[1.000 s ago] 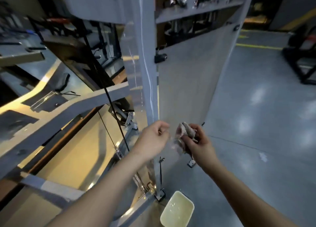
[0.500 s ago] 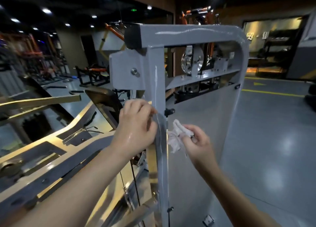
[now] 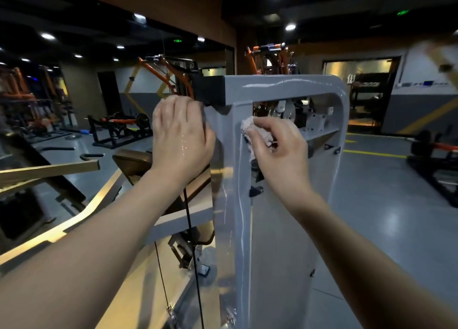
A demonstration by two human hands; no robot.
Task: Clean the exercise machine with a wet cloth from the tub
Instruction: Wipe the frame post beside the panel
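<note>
The grey exercise machine frame [image 3: 285, 88] stands right in front of me, its upright post wet and streaked. My right hand [image 3: 280, 150] holds a crumpled white cloth [image 3: 247, 126] pinched in its fingers and presses it against the post's right edge just under the top bar. My left hand [image 3: 181, 140], wet and shiny, lies over the grey side plate left of the post, with its fingers curled over the plate's top edge. The tub is out of view.
A black cable [image 3: 190, 229] runs down just left of the post. Gold-coloured machine arms [image 3: 49, 170] slope away at the left. More gym machines stand at the back left [image 3: 119, 128] and far right [image 3: 433, 155] on the grey floor [image 3: 384, 204].
My view has swung up from the machine's base and the tub to its top. Both hands have risen along the post, the right one carrying the cloth up to the top bar.
</note>
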